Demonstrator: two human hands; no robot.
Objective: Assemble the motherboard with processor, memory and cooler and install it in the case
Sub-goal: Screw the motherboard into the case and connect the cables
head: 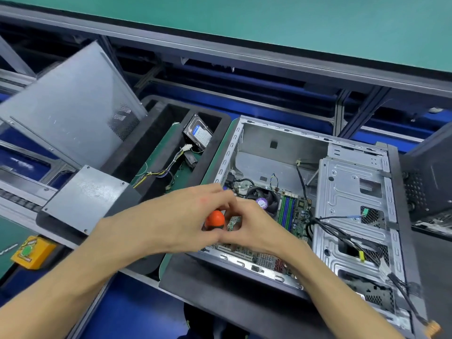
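1. Button box [33, 252], yellow with a green cap, sits at the far left edge; its printing is too blurred to read.
2. Panel [71, 104], grey, leans upright at upper left, with a grey metal box [85, 196] below it.
3. Tray [215, 148] left of centre holds a drive [197, 133] with a blue-and-white label, its text too small to read, and loose wires [161, 173].
4. Left hand [193, 216] curls round the orange screwdriver [214, 219] at mid-frame.
5. Right hand [254, 226] meets it fingertip to fingertip, pinching near the shaft; whether it holds a screw I cannot tell.
6. Board [291, 216] lies flat in the case [352, 192], directly below and just right of both hands; cooler [265, 200] and memory [287, 211] are already fitted, sticks running toward the lower right.
7. Judgement: the driver points down into the board, so screwing it down looks in hand; both hands are equally near.
8. Cooler's purple sticker is unreadable.
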